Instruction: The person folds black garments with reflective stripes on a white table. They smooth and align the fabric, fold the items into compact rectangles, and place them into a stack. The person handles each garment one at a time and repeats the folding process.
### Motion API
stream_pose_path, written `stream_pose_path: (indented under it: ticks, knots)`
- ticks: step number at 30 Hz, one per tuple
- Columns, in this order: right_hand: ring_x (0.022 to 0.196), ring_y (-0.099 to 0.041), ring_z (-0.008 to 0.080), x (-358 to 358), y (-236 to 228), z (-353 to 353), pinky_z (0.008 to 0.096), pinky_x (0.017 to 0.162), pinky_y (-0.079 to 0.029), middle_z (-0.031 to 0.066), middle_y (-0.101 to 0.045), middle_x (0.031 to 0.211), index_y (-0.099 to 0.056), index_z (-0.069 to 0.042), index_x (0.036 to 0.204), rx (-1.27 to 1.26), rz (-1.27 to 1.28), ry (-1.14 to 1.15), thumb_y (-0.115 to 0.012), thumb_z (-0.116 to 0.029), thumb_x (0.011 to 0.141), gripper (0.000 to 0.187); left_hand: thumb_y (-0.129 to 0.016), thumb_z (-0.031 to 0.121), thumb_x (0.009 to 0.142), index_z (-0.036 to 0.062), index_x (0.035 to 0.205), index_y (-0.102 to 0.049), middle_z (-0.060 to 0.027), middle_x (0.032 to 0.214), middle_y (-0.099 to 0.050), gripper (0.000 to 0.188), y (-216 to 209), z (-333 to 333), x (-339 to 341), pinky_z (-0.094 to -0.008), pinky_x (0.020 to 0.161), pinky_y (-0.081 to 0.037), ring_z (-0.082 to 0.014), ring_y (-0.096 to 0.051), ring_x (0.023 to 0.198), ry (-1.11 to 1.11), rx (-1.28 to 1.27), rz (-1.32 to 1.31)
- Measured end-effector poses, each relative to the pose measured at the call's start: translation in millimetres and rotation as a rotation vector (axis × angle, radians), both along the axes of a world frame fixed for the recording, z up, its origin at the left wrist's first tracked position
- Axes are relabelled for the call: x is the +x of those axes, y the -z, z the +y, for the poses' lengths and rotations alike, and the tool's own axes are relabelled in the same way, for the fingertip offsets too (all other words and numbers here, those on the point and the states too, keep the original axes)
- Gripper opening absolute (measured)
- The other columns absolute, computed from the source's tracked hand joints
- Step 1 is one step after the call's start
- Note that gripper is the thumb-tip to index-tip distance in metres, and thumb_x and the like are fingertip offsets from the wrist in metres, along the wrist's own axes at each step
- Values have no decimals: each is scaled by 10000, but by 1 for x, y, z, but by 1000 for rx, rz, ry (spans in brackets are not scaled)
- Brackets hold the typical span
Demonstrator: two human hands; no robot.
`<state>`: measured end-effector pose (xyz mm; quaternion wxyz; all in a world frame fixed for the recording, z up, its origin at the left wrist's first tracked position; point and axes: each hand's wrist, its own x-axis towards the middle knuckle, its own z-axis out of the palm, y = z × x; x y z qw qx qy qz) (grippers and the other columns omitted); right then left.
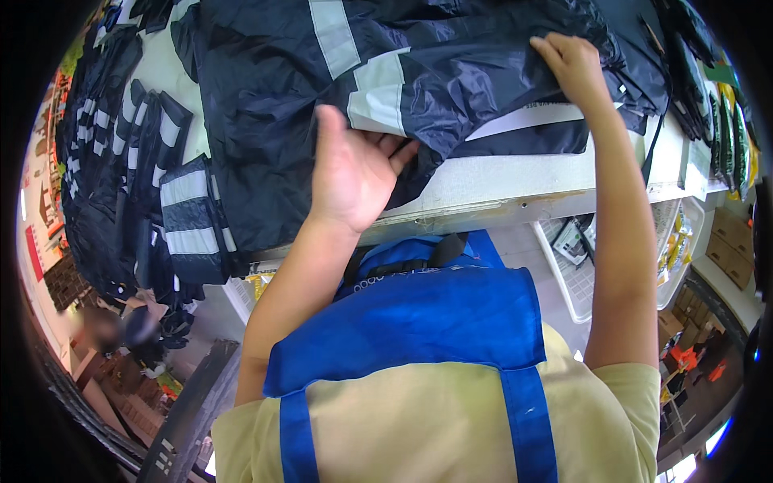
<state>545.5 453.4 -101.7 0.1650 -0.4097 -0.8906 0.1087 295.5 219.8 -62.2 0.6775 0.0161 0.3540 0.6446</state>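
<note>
A dark navy garment of shiny fabric, with pale reflective bands, is spread across the white table. My left hand is palm up at its near side, thumb stretched away and fingers apart. Its fingertips reach under the banded, sleeve-like part, and the fabric partly hides them. Farther right, my right hand is closed on the upper edge of the same dark garment, with the fingertips partly out of sight. Below that part lie a white printed strip and more dark folded fabric.
Folded dark garments with reflective bands are piled at the left edge. Packaged items stand at the far right. A white plastic basket sits under the table on the right. A blurred person is at the lower left.
</note>
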Motion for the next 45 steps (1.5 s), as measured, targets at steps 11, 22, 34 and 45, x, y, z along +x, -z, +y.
stream_pose_path:
  ticks: [11, 22, 34, 45]
  knots:
    - [802, -639, 383, -43, -28, 28, 454, 732, -502, 203, -662, 801, -691, -32, 794, -165, -170, 128, -590, -377, 870, 367, -499, 228, 985, -41, 1132, -583, -122, 1117, -645, 318, -17, 27, 12, -327, 970, -443, -188, -601, 1052, 135, -157, 74]
    - [822, -649, 363, -49, -17, 31, 442, 748, -508, 187, -678, 837, -708, -42, 835, -161, -168, 120, -594, -389, 868, 366, -442, 296, 1009, -6, 1321, -449, -130, 1333, -531, 435, -15, 33, 2, -385, 1064, -382, -251, -530, 1201, 186, -238, -43]
    - [1253, -435, 333, -72, -39, -17, 441, 976, -345, 136, -594, 1244, -705, -119, 907, 15, -326, 201, -652, -369, 834, 265, -449, 414, 988, -51, 975, -615, -227, 925, -633, 494, -5, 2, 25, -366, 732, -478, -289, -618, 804, 980, -103, 986]
    - [1380, -282, 302, -67, 35, -200, 521, 1117, -162, 69, -387, 1448, -491, -238, 1360, -151, -164, -283, -637, -451, 791, 625, -636, 158, 891, 14, 1211, -541, -101, 1032, -602, 364, 4, -91, -133, -244, 757, -452, -170, -555, 827, -80, -284, 1616]
